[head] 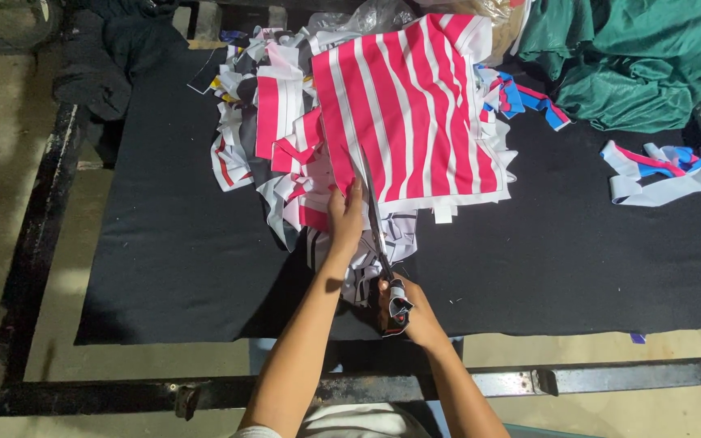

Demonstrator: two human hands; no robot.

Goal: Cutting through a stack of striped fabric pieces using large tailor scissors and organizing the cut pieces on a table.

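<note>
Bare black mat (164, 243) left; scrap heap (269, 154) and green cloth (634, 65) crowding the back.

Matt striped cloth (411, 105), steel scissors (376, 223)
</note>
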